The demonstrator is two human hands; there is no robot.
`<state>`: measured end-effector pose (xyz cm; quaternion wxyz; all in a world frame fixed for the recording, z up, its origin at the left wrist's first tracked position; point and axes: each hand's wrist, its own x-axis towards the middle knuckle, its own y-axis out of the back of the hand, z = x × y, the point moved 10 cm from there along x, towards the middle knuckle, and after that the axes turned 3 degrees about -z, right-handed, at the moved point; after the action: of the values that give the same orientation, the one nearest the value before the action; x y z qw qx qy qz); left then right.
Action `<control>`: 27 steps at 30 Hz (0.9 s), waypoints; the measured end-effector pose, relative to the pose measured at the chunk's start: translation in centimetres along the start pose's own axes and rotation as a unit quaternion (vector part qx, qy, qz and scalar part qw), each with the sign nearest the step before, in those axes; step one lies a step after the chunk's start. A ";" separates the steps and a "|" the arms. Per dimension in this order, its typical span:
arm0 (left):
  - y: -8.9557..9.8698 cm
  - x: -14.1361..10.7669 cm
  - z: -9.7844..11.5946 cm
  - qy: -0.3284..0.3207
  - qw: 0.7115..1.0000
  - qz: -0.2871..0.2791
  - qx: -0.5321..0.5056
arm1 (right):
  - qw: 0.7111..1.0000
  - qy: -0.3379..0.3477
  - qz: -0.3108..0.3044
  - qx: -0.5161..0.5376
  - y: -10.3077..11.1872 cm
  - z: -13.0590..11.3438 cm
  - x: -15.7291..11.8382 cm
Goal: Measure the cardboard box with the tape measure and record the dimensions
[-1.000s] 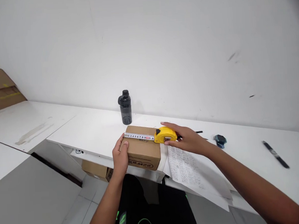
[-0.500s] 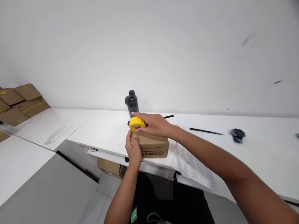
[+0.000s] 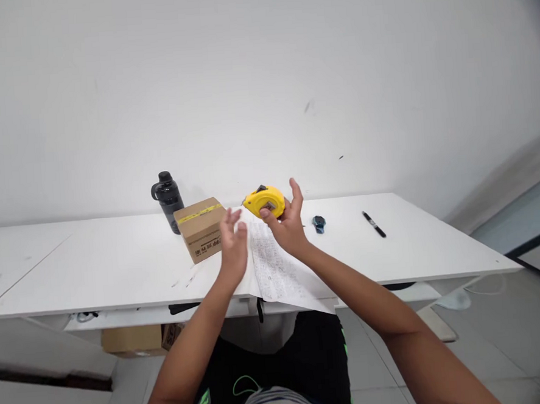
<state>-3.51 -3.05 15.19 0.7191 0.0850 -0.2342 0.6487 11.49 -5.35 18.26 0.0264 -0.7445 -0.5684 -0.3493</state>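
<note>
My right hand [image 3: 290, 224] holds a yellow tape measure [image 3: 265, 201] up above the desk, thumb on its near side and the index finger raised. Only a short tip of the blade shows at its left end. My left hand [image 3: 234, 244] is off everything, fingers spread, just right of a small cardboard box [image 3: 201, 227]. Yellow tape runs across the box's top, and dark printed characters mark its front. Under and between my hands lies a sheet of handwritten paper [image 3: 278, 268], its near edge hanging over the desk front.
A dark water bottle [image 3: 169, 199] stands behind the box at its left. Further right on the white desk [image 3: 419, 251] lie a wristwatch [image 3: 319, 224] and a black marker [image 3: 374, 224]. Below, an open shelf runs under the desktop, with a cardboard box [image 3: 132, 340] on the floor.
My left hand has let go of the box, which now stands in front of the bottle. My right hand has lifted the tape measure off the box and moved right. The view has swung right.
</note>
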 end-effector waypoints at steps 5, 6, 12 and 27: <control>-5.4 2.2 -6.6 0.084 0.991 -0.072 -0.080 | 0.995 -0.014 -0.100 -0.020 -1.6 5.6 -2.0; -5.2 3.2 -7.9 0.074 0.993 -0.069 -0.065 | 0.991 -0.016 -0.122 -0.051 -1.3 7.2 -2.1; -1.0 6.6 -15.1 0.072 0.982 -0.039 0.169 | 0.893 -0.187 -0.118 -0.391 5.1 19.5 -0.5; -3.5 4.9 -14.2 -0.021 0.917 -0.189 0.350 | 0.982 -0.180 0.048 -0.022 8.0 20.8 -4.3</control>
<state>3.39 6.88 5.56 0.7477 0.3872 0.0136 0.5393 28.14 -2.68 3.08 -0.0756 -0.8221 -0.5196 -0.2202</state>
